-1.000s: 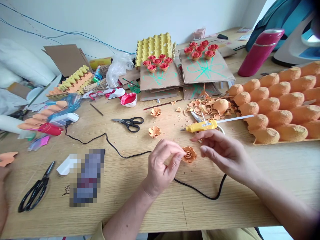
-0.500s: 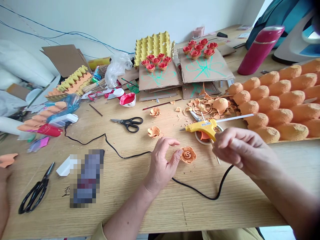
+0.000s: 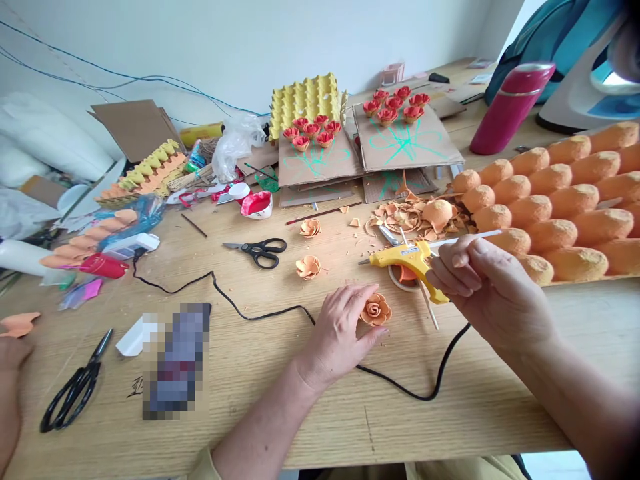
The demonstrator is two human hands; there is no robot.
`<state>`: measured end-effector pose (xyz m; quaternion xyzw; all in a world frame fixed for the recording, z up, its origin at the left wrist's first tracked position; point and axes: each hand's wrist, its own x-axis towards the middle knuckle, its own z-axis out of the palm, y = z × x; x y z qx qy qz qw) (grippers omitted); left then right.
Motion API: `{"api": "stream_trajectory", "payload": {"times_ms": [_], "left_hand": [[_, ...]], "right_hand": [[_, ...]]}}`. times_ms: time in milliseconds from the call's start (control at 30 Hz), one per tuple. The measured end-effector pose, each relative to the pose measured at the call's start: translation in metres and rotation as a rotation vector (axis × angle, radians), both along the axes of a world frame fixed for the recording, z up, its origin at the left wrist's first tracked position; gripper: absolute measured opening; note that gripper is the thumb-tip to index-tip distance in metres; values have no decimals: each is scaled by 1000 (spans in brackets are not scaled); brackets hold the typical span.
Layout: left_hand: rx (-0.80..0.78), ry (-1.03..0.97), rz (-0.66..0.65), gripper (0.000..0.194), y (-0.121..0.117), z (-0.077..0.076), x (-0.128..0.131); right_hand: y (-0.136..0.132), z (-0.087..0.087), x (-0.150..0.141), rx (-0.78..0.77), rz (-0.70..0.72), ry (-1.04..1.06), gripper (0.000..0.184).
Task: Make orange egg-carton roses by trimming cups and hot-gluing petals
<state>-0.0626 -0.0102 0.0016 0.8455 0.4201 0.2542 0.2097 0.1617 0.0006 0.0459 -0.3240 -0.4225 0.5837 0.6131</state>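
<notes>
An orange paper flower (image 3: 376, 309) with a rolled centre lies on the wooden table. My left hand (image 3: 343, 327) is cupped about its left side, fingers above and thumb below, apart from each other. My right hand (image 3: 483, 283) is raised with its fingers curled and thumb against them; whatever may be between them is hidden. Just behind it, a yellow glue gun (image 3: 400, 255) rests over a roll of tape (image 3: 406, 283), a white glue stick running out of its back. Two more orange flowers, one farther back (image 3: 310, 229) and one nearer (image 3: 309, 267), sit beyond my left hand.
Black-handled scissors (image 3: 263, 252) and a larger pair (image 3: 73, 393) lie leftward. Orange scraps (image 3: 400, 217) and an egg tray (image 3: 565, 233) occupy the right. Red flowers stand on cardboard (image 3: 407, 143). A black cord (image 3: 400, 390) crosses the table. Another person's hand (image 3: 13, 353) shows far left.
My left hand has moved right and reaches farther around the flower. My right hand has shifted slightly up and left, its fingers curled more. The glue gun stays in place.
</notes>
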Motion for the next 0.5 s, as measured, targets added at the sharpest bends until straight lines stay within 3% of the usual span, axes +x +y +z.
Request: {"api": "stream_trajectory", "payload": {"times_ms": [200, 500], "left_hand": [[-29, -129, 60, 57, 1, 1, -2], [-55, -139, 116, 53, 3, -3, -3]], "right_hand": [[0, -4, -3, -50, 10, 6, 27], [-4, -10, -4, -96, 54, 21, 28]]}}
